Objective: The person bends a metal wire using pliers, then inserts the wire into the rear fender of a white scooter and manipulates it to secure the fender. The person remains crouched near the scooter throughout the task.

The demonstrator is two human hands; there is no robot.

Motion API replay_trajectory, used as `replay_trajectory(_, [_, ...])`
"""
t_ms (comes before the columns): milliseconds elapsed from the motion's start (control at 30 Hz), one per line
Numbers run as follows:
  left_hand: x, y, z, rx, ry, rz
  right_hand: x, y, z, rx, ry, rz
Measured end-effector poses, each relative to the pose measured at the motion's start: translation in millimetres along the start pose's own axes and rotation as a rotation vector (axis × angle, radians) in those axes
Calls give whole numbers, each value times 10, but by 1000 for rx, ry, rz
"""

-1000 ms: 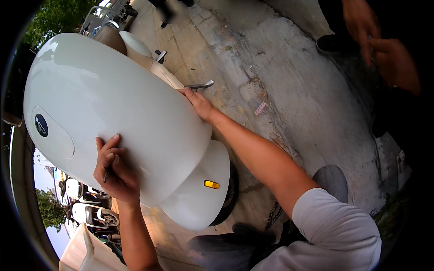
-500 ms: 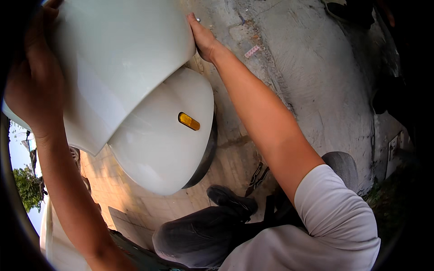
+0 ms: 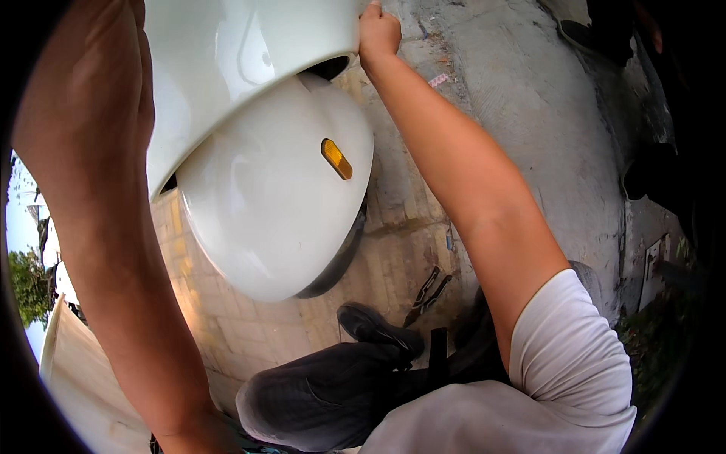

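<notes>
A glossy white front panel (image 3: 227,60) of a scooter fills the top of the view. My right hand (image 3: 380,36) grips its right edge with curled fingers. At the panel's left side is my left hand (image 3: 87,68), its fingers mostly hidden and cut off by the upper edge; it appears to hold that side. Below the panel, a rounded white fender (image 3: 265,204) with a yellow reflector (image 3: 336,159) covers a black tyre (image 3: 336,265). Dark gaps show between panel and fender at both lower corners.
Pliers-like tool (image 3: 429,297) lies on the paving by my shoe (image 3: 378,331). A pink strip (image 3: 439,79) lies on the concrete at the right. Another person's shoe (image 3: 578,34) shows at the upper right. A pale panel (image 3: 83,371) stands at the lower left.
The front panel has shifted up relative to the fender, and the dark gap at its right corner now shows. Both hands moved up with it. My view has shifted a little too.
</notes>
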State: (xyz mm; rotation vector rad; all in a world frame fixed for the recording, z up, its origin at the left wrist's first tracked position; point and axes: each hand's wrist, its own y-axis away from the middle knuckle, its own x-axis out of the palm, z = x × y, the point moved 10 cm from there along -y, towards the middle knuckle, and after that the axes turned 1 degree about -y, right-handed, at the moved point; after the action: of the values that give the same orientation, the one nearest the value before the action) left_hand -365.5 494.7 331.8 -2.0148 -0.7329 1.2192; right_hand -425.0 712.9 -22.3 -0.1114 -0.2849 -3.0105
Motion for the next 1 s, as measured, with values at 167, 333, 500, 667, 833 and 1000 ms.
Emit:
replay_trajectory(167, [1387,1660,252,-1078,959,47,-311,-407,-188,44,-30,186])
replay_trajectory(333, [2263,2827,389,-1679,1172,-19,-314,-77,-109,178,-180,517])
replay_trajectory(500, [2674,2786,1027,-1631,1323,-370,-894,-3,56,26,-29,578])
replay_trajectory(667, [2937,2787,1500,-1541,1484,-489,-1485,618,177,-247,377,515])
replay_trajectory(833, [3299,2611,1176,-1424,1771,-420,-1706,978,167,-439,611,616])
replay_trajectory(1000, [3548,2739,902,-1515,1908,-343,-1970,1010,93,-392,761,626])
